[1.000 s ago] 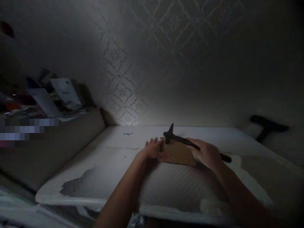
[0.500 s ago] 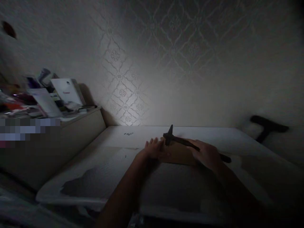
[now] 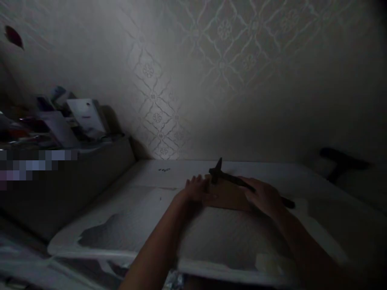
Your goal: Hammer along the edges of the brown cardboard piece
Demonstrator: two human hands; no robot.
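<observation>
In the head view, a brown board, which looks wooden (image 3: 231, 196), lies on the pale tabletop in front of me. My left hand (image 3: 196, 189) grips its left end, the thumb across the face and the other fingers bent by the far edge. Wrapped round the handle of a dark hammer (image 3: 215, 170), my right hand (image 3: 264, 197) is closed above the board's right end. The hammer's head is low over the board's far left part, close to my left fingers. Dim light hides whether it touches the board, and any nail there.
Several small dark pieces (image 3: 164, 169) lie on the table (image 3: 145, 177) at the back left. On the left, a cabinet (image 3: 111, 157) bears a white box (image 3: 86, 114) and clutter. Patterned wall (image 3: 223, 100) stands behind. A dark T-shaped object (image 3: 341, 159) is at the right.
The hammer's head looks blurred earlier and sharper now, in nearly the same place. Both hands and the board have hardly moved. The light on the wall and cabinet has shifted.
</observation>
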